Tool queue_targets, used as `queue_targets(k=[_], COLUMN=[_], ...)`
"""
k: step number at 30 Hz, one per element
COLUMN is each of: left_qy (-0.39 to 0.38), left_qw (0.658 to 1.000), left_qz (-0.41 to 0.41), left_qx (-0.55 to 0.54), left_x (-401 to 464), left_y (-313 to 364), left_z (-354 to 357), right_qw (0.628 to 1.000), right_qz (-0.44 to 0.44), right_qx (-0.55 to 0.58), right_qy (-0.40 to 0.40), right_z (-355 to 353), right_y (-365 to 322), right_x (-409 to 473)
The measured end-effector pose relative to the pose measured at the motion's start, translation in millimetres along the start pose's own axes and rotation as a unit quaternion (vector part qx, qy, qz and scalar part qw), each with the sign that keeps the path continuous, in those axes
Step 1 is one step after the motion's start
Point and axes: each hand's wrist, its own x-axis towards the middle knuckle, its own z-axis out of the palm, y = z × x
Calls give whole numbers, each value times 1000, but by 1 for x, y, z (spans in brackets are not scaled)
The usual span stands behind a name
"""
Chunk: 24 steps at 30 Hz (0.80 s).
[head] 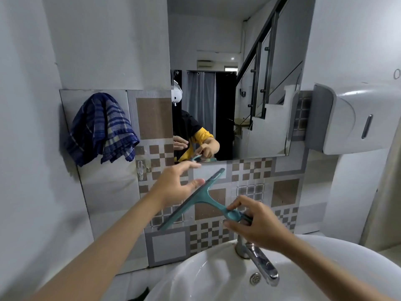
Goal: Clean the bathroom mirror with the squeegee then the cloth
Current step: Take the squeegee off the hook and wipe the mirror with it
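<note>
Teal plastic marks the squeegee (202, 199), held in the centre of the frame below the mirror (236, 79) and in front of the patterned wall tiles (152, 118). Its long blade runs on a slant from lower left to upper right, and its short handle points toward the lower right. The right hand (258, 222) grasps that handle, fingers above and thumb beneath. The left hand (175, 183) is spread, fingers stretched toward the mirror's bottom edge; its thumb tip lies close against the blade's upper part, though actual contact cannot be told, and it grips nothing. A blue striped cloth (102, 129) hangs on the wall at centre left of the frame, well apart from both hands. At the bottom of the frame sits a white sink (195, 276) with a chrome tap (258, 259) just under the right wrist. A white dispenser (351, 118) is fixed on the wall at the right edge, beside the mirror. The glass reflects both hands and a staircase.
</note>
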Motion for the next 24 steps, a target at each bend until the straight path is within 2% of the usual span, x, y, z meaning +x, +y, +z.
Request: queue_targets(k=[3,6,14,16,19,22,24], left_qy=[-99,-167,-175,-168,-136,-77,-24], left_qw=[992,982,980,981,983,984,984], left_qz=[-7,-2,-3,0,7,-12,-22], left_qx=[-76,-88,-91,-98,-123,-158,-177], left_x=[-11,-16,-18,-19,-24,-32,-40], left_y=[22,40,57,58,57,41,27], left_z=[5,7,-7,-11,-14,-17,-18], right_qw=[996,989,979,980,985,989,983], right_qz=[-39,-80,-123,-134,-149,-124,-111], right_qx=[-48,-72,-81,-86,-81,40,121], right_qy=[-65,-100,-142,-123,-40,63,83], right_z=[-24,-42,-74,-80,-89,-84,-71], right_y=[-13,-27,-46,-47,-45,-35,-34], right_x=[-1,1,14,20,30,41,48])
